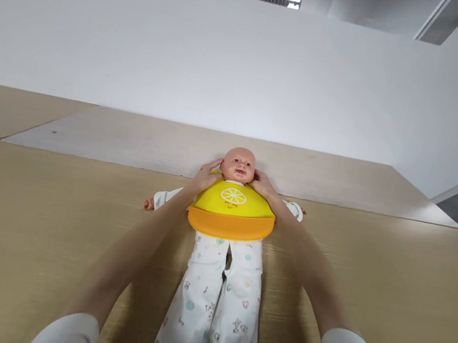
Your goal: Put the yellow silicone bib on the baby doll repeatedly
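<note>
A baby doll (239, 163) lies on its back, head toward the far side, dressed in white patterned clothes (238, 300). Over its chest is a yellow bib (207, 196) with a white citrus-slice print and an orange catch pocket (229, 225). My left hand (206, 176) is at the left side of the doll's neck, closed on the bib's upper end, where a bit of yellow shows by the fingers. On the other side my right hand (263, 184) grips the bib near the neck. Fingertips of both hands are partly hidden behind the doll's head and neck.
The doll rests on a wood-grain table (367, 286), with a paler panel (138, 142) along its back. A white partition (245, 70) rises behind the table. The doll's arms spread out to both sides, beneath or beside my forearms.
</note>
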`<state>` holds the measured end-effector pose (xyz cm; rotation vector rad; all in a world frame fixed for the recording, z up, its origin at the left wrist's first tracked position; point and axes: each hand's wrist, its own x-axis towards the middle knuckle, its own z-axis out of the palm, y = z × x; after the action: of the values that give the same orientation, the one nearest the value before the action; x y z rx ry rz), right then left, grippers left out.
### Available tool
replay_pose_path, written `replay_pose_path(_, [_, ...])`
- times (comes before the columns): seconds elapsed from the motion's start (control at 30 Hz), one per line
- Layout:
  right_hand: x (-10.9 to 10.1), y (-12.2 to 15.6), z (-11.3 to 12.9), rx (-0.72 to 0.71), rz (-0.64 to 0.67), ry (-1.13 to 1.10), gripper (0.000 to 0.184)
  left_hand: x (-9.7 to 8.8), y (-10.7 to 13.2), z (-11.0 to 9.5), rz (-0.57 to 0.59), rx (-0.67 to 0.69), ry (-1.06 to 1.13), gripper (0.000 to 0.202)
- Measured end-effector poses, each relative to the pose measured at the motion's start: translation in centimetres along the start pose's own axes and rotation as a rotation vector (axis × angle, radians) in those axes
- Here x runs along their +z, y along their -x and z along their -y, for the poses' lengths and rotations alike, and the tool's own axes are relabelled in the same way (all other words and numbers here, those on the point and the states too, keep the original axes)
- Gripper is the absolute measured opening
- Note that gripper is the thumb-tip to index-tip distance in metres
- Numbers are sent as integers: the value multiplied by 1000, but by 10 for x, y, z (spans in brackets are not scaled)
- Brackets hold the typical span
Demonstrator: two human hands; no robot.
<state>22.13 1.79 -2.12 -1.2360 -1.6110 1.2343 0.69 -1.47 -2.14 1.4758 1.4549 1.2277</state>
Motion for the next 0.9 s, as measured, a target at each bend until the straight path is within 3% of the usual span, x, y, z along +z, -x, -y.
replay_pose_path(0.1, [-1, -8, 0, -36, 26, 24, 44, -3, 4, 4, 24, 44, 22, 63])
replay_pose_path(0.33, [-2, -12, 1, -84, 156, 69, 45, -5, 3, 28, 58, 3, 220, 66])
replay_pose_path(0.53, [0, -2, 2, -36, 167, 82, 49, -6, 6, 19, 85, -32, 181, 73])
replay_pose_path(0.77, [-8, 0, -11, -34, 85, 114, 39, -11, 16, 13, -2, -159, 189, 47])
replay_pose_path(0.9, [-24, 32, -21, -49, -112, 134, 30, -20, 32, 11, -84, -206, 237, 38])
